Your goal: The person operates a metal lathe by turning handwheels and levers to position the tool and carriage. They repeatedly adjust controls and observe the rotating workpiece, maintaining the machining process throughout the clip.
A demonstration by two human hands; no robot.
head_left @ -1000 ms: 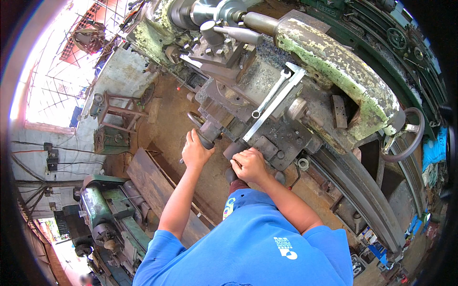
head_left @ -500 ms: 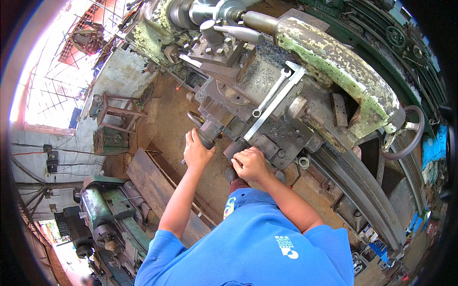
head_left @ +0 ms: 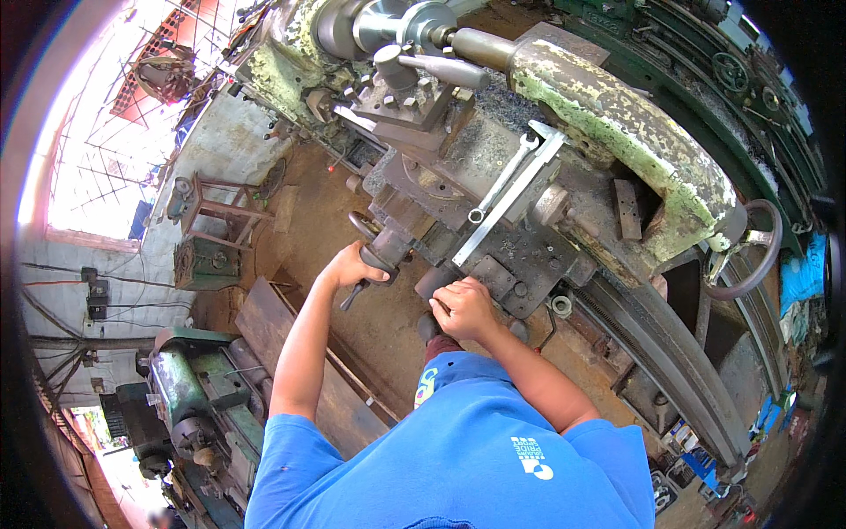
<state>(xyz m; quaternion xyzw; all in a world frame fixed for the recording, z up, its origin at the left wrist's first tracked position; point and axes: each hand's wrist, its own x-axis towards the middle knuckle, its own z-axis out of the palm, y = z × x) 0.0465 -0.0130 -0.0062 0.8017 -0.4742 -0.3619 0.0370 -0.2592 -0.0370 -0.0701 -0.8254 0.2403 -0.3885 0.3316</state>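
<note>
I stand at an old metal lathe (head_left: 608,132) with flaking green paint. My left hand (head_left: 351,265) is shut on the dark crank handle (head_left: 379,256) of the cross slide. Just to its right, my right hand (head_left: 463,307) grips a round dark handwheel (head_left: 438,284) on the lathe's carriage apron (head_left: 511,264). Across the carriage top lies a long silver wrench (head_left: 502,181) beside a flat metal bar. The tool post (head_left: 401,88) stands above it, close to the chuck (head_left: 352,26).
A large spoked handwheel (head_left: 749,251) sits at the tailstock end on the right. A rusty metal stool (head_left: 211,207) stands on the dirt floor at left. Wooden planks (head_left: 264,317) and another green machine (head_left: 189,388) lie lower left. Blue boxes (head_left: 705,463) sit lower right.
My left hand has turned slightly on the crank handle. My right hand stays on the handwheel. The view shifted a little.
</note>
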